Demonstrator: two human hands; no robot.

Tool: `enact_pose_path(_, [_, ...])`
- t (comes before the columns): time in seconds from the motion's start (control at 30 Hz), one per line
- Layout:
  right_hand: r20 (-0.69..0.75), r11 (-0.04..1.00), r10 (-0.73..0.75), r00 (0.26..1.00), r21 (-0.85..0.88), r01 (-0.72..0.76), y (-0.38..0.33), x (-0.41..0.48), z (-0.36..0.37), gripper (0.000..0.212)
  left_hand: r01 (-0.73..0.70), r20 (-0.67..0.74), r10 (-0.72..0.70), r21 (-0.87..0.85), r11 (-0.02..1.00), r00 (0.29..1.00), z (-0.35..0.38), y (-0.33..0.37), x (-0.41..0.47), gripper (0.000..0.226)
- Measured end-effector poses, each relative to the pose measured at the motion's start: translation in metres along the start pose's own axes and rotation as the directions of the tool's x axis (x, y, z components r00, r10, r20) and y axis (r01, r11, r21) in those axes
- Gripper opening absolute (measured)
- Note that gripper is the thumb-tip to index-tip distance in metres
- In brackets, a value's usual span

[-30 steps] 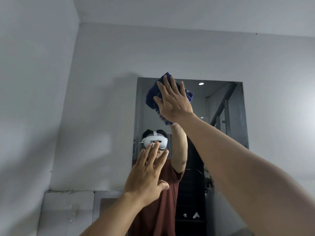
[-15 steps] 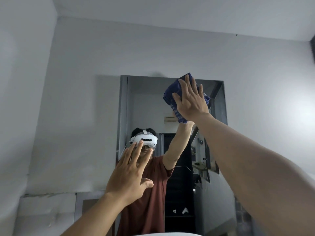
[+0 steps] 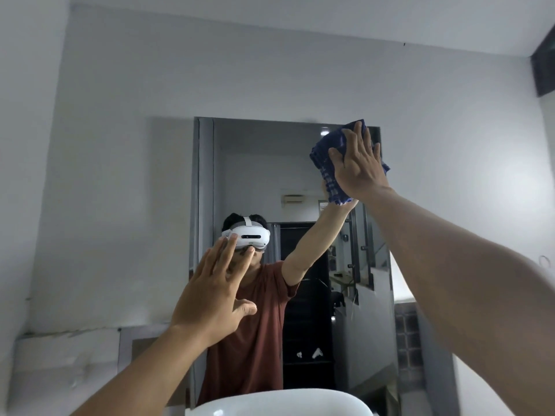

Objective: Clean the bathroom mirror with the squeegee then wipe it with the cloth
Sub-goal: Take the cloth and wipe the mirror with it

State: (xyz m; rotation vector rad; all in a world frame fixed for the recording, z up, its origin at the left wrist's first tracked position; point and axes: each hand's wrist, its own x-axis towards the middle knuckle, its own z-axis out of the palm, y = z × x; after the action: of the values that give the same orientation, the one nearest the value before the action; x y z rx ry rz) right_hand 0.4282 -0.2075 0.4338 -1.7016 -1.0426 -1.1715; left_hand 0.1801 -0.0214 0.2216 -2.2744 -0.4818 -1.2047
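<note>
A: Where is the cloth [image 3: 326,163] at this moment?

B: It is high on the mirror [image 3: 258,175], near the top right corner. It is dark blue and bunched, and the right hand [image 3: 357,169] lies flat on it.

A: Is the hand gripping it?

B: No, it is not a grip. The palm and the straight fingers press the cloth against the glass. The fingers point up and are held close to each other. Parts of the cloth stick out on the left of the hand, below it and a little on the right.

A: And the left hand [image 3: 210,298]?

B: It holds nothing. It is raised in front of the lower left part of the mirror, with the fingers spread a little and the thumb out to the side. I cannot tell if the fingertips touch the glass.

A: What more can you see?

B: The mirror hangs on a grey wall [image 3: 120,175]. Under it, at the bottom edge, is the rim of a white sink [image 3: 282,400]. In the glass I see the person's raised arm and a red-brown shirt.
</note>
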Motion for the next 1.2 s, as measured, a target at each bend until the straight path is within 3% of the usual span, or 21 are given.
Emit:
enact_pose_path(0.33, [-0.019,0.997,0.012,1.000,-0.076,-0.013,0.026,-0.055,0.012,0.069,-0.002,0.022,0.002,-0.010,1.000,1.000,-0.011,0.002,-0.001,0.110])
enact_pose_path(0.47, [-0.053,0.987,0.110,0.993,-0.115,-0.115,0.030,-0.083,0.019,0.067,-0.011,0.002,0.011,0.003,1.000,1.000,-0.011,0.002,0.001,0.095])
enact_pose_path(0.63, [-0.069,0.983,0.151,0.986,-0.091,-0.157,0.009,-0.099,0.031,0.066,-0.025,-0.017,0.025,-0.001,1.000,1.000,-0.009,0.001,0.001,0.096])
enact_pose_path(0.87, [-0.070,0.997,0.001,0.998,-0.074,-0.006,-0.043,-0.089,0.046,0.060,0.008,-0.053,-0.013,-0.090,0.996,0.999,-0.004,0.008,-0.035,0.103])
enact_pose_path(1.2, [0.045,0.949,-0.281,0.959,-0.135,0.284,-0.136,-0.072,0.068,0.070,-0.005,0.014,0.005,0.010,1.000,1.000,0.019,0.000,-0.061,0.092])
